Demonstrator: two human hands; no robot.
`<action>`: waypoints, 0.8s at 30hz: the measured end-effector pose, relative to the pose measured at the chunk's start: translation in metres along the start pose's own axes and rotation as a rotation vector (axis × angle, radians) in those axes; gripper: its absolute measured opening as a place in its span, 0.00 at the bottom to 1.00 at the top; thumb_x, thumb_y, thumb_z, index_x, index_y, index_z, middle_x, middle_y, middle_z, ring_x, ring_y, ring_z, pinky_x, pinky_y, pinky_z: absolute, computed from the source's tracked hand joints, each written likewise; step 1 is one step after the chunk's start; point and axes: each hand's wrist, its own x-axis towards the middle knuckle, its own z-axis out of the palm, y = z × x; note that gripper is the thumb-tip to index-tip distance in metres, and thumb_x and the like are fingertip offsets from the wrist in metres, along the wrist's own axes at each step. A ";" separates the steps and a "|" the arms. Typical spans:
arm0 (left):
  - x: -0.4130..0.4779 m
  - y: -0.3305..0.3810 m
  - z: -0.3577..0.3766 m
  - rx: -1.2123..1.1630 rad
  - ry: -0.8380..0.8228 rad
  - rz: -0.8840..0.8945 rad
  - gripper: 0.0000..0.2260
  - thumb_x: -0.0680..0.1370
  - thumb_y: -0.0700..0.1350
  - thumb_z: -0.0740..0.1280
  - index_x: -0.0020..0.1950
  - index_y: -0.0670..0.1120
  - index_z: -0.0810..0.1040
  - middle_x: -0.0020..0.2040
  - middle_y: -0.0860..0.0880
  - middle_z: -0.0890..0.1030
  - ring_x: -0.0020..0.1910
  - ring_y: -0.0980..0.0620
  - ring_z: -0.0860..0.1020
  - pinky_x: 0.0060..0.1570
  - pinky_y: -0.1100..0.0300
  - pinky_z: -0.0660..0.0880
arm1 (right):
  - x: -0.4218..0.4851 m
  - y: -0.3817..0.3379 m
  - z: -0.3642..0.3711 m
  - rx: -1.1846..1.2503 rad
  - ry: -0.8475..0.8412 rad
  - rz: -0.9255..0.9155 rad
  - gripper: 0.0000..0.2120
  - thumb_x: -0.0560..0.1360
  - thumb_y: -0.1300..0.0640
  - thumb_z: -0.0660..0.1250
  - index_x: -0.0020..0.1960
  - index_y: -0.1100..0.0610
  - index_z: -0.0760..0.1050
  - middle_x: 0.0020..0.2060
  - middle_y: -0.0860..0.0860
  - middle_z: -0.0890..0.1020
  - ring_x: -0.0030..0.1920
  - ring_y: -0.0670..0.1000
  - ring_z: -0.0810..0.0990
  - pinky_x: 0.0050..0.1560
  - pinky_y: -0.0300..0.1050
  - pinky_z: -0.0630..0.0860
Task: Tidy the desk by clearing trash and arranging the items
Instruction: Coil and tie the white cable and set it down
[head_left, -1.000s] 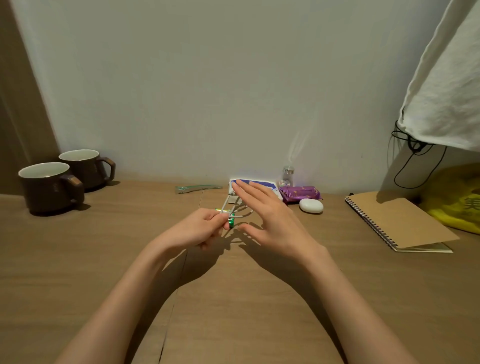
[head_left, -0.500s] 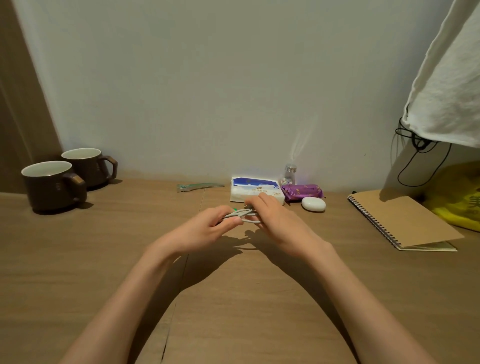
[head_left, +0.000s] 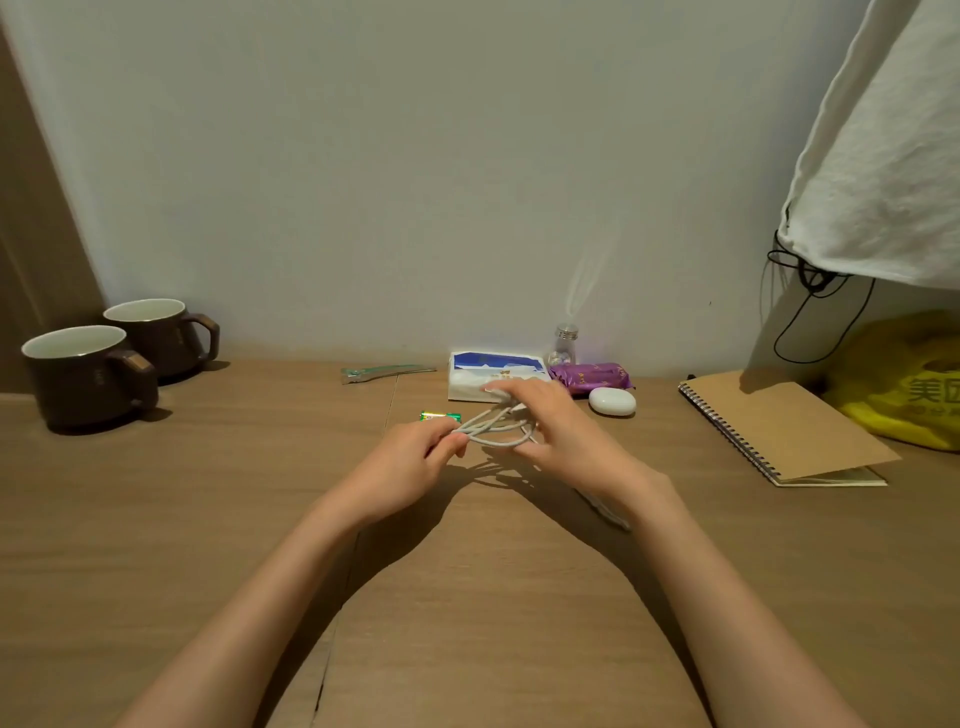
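A white cable (head_left: 493, 428) is looped in several strands above the middle of the wooden desk (head_left: 467, 597). My left hand (head_left: 415, 457) pinches one end of the loops between thumb and fingers. My right hand (head_left: 550, 426) is at the other end, its fingers blurred and wound in the strands. A free end of the cable (head_left: 608, 514) trails under my right wrist. A small green wrapper (head_left: 440, 416) lies on the desk just beyond my left hand.
Two brown mugs (head_left: 88, 374) stand at the back left. Along the wall lie a thin green packet (head_left: 384, 372), a tissue pack (head_left: 493, 376), a small glass bottle (head_left: 564, 345), a purple packet (head_left: 592, 375) and a white case (head_left: 612, 401). A spiral notebook (head_left: 779, 426) and yellow bag (head_left: 904, 384) are right.
My right hand went from spread open, to closed on the cable, to winding through the loops. The loops are longer and looser now. The green wrapper lies uncovered on the desk.
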 end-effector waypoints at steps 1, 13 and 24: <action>0.001 -0.002 0.001 -0.015 0.032 -0.021 0.12 0.82 0.47 0.57 0.42 0.48 0.75 0.35 0.47 0.75 0.34 0.53 0.70 0.36 0.58 0.64 | -0.002 0.003 -0.006 0.083 0.018 0.032 0.31 0.73 0.53 0.71 0.71 0.40 0.63 0.63 0.44 0.72 0.63 0.47 0.67 0.64 0.45 0.68; 0.007 0.000 0.006 -0.227 0.124 -0.208 0.15 0.83 0.46 0.54 0.37 0.47 0.70 0.32 0.50 0.71 0.32 0.52 0.68 0.35 0.57 0.64 | -0.023 0.037 -0.018 0.047 -0.101 0.516 0.19 0.71 0.44 0.72 0.49 0.59 0.75 0.39 0.49 0.77 0.37 0.45 0.72 0.38 0.39 0.69; 0.004 0.001 0.004 -0.135 0.151 -0.142 0.14 0.82 0.46 0.55 0.37 0.52 0.68 0.33 0.53 0.71 0.33 0.56 0.68 0.31 0.63 0.62 | -0.009 0.040 0.006 0.042 -0.002 0.590 0.12 0.77 0.61 0.62 0.36 0.63 0.77 0.42 0.60 0.84 0.38 0.50 0.77 0.38 0.43 0.73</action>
